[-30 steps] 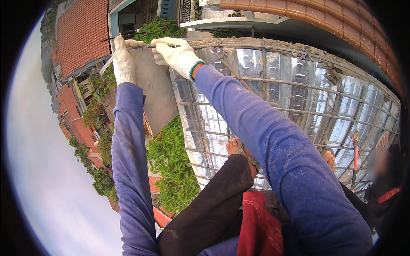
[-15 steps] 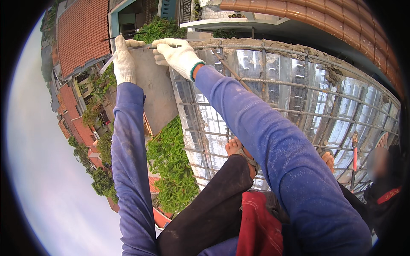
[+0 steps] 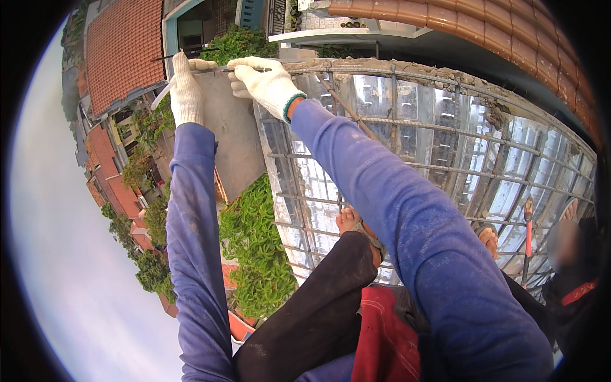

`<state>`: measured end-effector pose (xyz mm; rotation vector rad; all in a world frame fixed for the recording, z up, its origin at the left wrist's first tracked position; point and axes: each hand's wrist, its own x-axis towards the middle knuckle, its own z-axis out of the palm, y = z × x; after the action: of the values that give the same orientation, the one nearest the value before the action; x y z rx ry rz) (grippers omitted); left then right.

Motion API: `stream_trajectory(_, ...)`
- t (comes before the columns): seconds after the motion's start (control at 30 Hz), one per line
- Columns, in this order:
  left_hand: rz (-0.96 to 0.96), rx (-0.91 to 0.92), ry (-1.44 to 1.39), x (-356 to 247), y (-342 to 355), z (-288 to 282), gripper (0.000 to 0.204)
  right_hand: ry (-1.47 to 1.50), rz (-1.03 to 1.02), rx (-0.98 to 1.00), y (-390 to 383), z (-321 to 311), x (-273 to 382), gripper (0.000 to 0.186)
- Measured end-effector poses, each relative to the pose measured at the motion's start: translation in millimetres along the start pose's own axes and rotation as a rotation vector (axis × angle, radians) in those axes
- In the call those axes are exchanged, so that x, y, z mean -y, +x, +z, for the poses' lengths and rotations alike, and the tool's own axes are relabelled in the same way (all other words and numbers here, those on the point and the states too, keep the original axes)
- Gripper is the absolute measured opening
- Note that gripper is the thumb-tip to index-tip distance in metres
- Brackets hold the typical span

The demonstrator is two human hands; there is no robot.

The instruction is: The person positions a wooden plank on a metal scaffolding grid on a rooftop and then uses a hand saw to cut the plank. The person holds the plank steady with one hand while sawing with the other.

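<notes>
Both of my hands wear cream knit gloves and are stretched out to the far left corner of the rebar deck. My left hand (image 3: 186,92) is closed at the outer end of a grey concrete ledge (image 3: 232,127). A white strip (image 3: 162,95) sticks out beside its wrist, and a thin dark rod (image 3: 167,58) shows past its fingers. To its right, my right hand (image 3: 264,84) has its fingers pinched together at the ledge's far edge, forefinger reaching left. Whatever lies in its fingertips is too small to name.
A rebar grid (image 3: 420,127) lies over shiny metal decking (image 3: 369,92) under my feet. A hammer with a red handle (image 3: 529,235) rests at right, near another person (image 3: 573,274). Tiled roofs (image 3: 124,51) and leafy plants (image 3: 254,248) lie below the open edge.
Hardly anything differs; both hands stay at the ledge. The small dark tip at my right fingertips shows less now.
</notes>
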<state>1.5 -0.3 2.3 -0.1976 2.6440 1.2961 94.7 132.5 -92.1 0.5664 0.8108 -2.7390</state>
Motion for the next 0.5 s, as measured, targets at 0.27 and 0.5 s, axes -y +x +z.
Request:
stream_trajectory(0.27, -0.003, -0.020, 0.014, -1.5, -5.0, 1.7, 0.080, 0.036, 0.020, 0.005, -3.1, -2.0, 3.4, 0.029)
stream_trajectory(0.5, -0.007, -0.024, 0.012, -3.0, -3.6, 2.5, 0.078, 0.013, -0.009, 0.031, 1.2, -6.0, -0.4, 0.029)
